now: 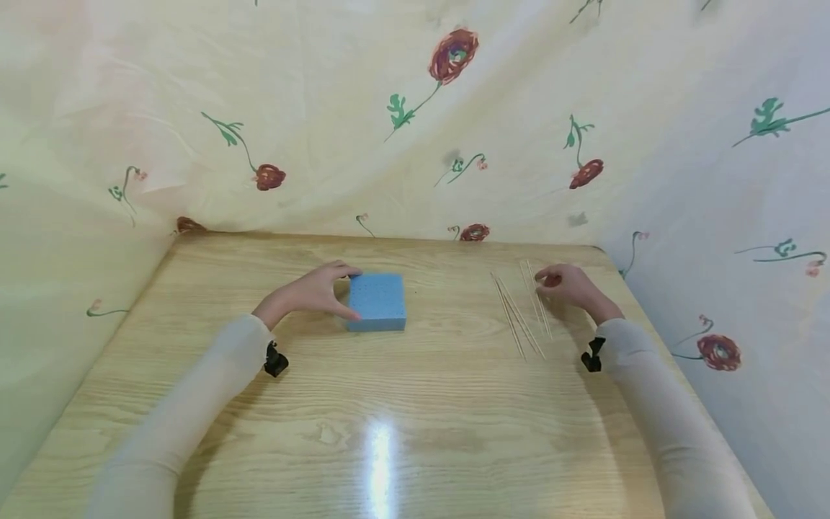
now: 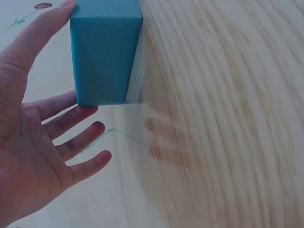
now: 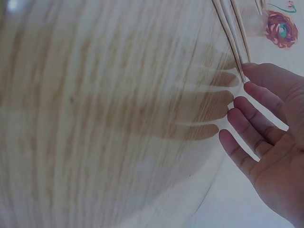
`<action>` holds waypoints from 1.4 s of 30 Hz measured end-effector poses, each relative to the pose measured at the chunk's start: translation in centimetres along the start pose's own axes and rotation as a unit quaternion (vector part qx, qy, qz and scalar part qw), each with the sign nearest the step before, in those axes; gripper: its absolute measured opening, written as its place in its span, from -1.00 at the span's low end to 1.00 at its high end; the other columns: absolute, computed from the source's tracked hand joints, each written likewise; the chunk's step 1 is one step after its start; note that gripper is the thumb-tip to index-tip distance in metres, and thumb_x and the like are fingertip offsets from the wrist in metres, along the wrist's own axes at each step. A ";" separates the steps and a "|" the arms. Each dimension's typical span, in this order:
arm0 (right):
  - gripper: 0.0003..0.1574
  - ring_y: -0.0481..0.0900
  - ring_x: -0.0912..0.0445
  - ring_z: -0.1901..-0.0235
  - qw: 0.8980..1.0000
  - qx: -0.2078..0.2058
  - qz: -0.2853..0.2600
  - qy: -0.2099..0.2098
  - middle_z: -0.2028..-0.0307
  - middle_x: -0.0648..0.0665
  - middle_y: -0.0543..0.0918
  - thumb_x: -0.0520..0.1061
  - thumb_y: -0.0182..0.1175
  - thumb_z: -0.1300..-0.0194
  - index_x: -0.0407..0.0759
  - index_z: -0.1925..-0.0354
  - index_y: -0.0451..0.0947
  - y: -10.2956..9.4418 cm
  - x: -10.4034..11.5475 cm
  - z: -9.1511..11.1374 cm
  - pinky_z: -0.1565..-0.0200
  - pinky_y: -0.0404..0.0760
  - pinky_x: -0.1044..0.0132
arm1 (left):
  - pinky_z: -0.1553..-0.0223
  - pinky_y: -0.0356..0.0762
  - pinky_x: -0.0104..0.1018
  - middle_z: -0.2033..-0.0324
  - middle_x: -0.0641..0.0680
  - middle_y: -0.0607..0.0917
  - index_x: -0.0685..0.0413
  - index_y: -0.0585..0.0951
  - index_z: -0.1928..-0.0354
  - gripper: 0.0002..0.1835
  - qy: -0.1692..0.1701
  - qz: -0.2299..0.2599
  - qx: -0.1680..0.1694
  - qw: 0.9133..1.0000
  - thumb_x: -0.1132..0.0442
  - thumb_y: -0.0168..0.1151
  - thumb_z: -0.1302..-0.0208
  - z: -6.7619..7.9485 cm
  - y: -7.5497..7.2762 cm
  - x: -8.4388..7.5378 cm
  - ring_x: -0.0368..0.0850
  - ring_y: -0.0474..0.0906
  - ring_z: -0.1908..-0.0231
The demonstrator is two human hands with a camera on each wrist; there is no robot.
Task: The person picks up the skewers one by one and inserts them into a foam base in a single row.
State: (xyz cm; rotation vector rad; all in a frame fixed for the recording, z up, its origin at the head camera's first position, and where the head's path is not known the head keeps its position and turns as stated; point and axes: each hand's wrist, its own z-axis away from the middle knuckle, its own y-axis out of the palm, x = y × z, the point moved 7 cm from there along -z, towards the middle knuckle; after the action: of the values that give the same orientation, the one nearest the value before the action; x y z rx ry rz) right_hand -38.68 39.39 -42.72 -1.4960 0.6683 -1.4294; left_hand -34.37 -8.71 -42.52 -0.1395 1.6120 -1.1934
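A blue foam block (image 1: pixel 377 297) with tiny holes dotting its top sits on the table left of centre. My left hand (image 1: pixel 315 290) grips it from the left side, thumb at the near edge and index finger at the far edge. The left wrist view shows the block (image 2: pixel 107 59) between thumb and fingers, the lower fingers spread free of it. Over on the right, several thin wooden sticks (image 1: pixel 519 317) lie on the table. My right hand (image 1: pixel 568 282) pinches one of these sticks (image 3: pixel 231 45) between thumb and index fingertips, its other fingers loosely extended.
The light wood-grain table (image 1: pixel 441 404) shows a bright glare patch near its front. A flower-printed cloth (image 1: pixel 337 108) hangs behind the far edge and along both sides. Each wrist carries a small black camera mount (image 1: pixel 275 360).
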 end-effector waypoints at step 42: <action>-0.59 0.59 -0.11 0.18 1.000 -0.013 0.005 0.018 0.16 -0.41 0.68 -0.24 0.28 -0.37 -0.48 -0.10 0.62 -0.5 0.1 0.5 0.21 0.51 0.23 | -0.40 0.32 0.19 -0.44 0.19 0.34 0.11 0.25 -0.55 0.09 -0.005 -0.031 0.021 0.999 -0.20 0.54 -0.08 -4.0 2.5 -3.2 0.20 0.29 -0.45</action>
State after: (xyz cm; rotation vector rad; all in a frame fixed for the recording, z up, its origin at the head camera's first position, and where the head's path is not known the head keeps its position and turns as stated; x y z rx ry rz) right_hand -38.27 39.63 -42.14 -1.4877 0.7187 -1.4484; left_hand -35.05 -3.02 -42.54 -0.1689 1.5825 -1.2715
